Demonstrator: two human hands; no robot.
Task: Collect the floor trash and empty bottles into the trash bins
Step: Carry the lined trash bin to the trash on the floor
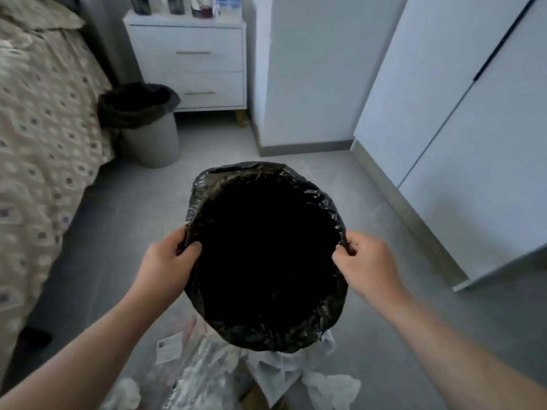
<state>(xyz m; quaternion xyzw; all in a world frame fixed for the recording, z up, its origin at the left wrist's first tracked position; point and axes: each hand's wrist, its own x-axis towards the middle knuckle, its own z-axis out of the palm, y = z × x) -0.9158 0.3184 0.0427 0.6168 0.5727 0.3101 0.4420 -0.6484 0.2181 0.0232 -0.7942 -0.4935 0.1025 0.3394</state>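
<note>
A trash bin lined with a black bag is held up in front of me, its dark opening facing the camera. My left hand grips the left rim, thumb inside the liner. My right hand pinches the right rim. Below the bin, floor trash lies in a heap: clear plastic wrap, white crumpled paper, a labelled packet. A second bin with a black liner stands on the floor by the bed. No bottle shows.
A bed with a patterned cover fills the left side. A white nightstand stands at the back, with a white wardrobe on the right. Grey floor lies between them. A dark object sits near the bed's foot.
</note>
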